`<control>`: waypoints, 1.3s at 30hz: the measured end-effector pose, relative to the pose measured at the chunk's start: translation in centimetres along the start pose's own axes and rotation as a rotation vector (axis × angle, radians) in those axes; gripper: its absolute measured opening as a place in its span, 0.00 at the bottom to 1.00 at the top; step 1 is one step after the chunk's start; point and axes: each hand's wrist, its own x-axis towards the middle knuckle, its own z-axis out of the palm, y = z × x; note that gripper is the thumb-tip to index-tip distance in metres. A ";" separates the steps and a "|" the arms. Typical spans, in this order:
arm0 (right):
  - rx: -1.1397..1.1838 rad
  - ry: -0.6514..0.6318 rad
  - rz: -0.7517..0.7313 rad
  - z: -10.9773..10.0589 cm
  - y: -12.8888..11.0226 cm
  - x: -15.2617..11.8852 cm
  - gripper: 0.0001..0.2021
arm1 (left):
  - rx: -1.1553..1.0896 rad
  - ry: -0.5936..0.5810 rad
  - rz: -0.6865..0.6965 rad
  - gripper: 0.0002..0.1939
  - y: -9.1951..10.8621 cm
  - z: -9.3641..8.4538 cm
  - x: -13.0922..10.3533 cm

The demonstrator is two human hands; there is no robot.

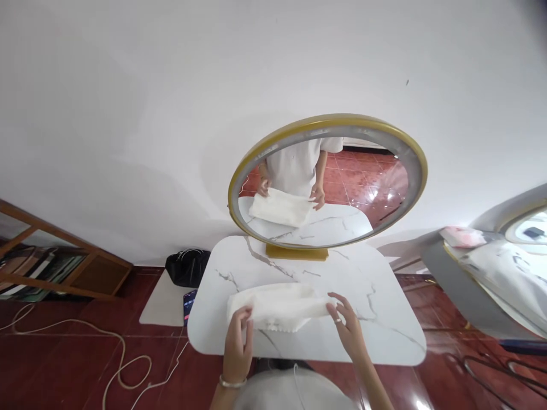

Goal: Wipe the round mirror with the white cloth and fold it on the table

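A folded white cloth (277, 303) lies across the white marbled table in front of me, with a ruffled lower edge near its middle. My left hand (239, 339), with a bangle at the wrist, pinches the cloth's left end. At the other side, my right hand (348, 324), wearing a ring, grips a narrow part of the cloth that stretches out to the right between thumb and fingers. Both hands and the cloth also appear in the oval mirror (320, 182) behind the table.
The mirror's gold base (297, 252) stands at the back of the table (384, 319). On the left are a black bag (188, 266), a phone (189, 304), a wooden shelf (89, 267) and loose cables (119, 353) on red tiles. A second table (453, 279) with a white bundle stands right.
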 end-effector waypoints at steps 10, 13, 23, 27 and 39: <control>-0.023 0.004 0.051 2.3 -0.1 -2.2 0.22 | 0.408 -0.456 0.045 0.09 -0.8 0.6 2.8; -0.031 0.018 0.044 2.5 0.2 -2.9 0.19 | 0.379 -0.485 0.074 0.21 -1.0 0.5 2.5; -0.073 0.053 0.131 1.4 1.0 -5.3 0.19 | 0.350 -0.522 0.244 0.28 0.5 0.9 1.9; -0.041 0.065 0.190 0.7 0.9 -6.0 0.20 | 0.394 -0.544 0.301 0.17 0.9 1.1 2.0; 0.116 0.048 0.323 -1.3 1.2 -4.5 0.18 | 0.250 -0.586 0.199 0.13 -0.3 -3.2 2.8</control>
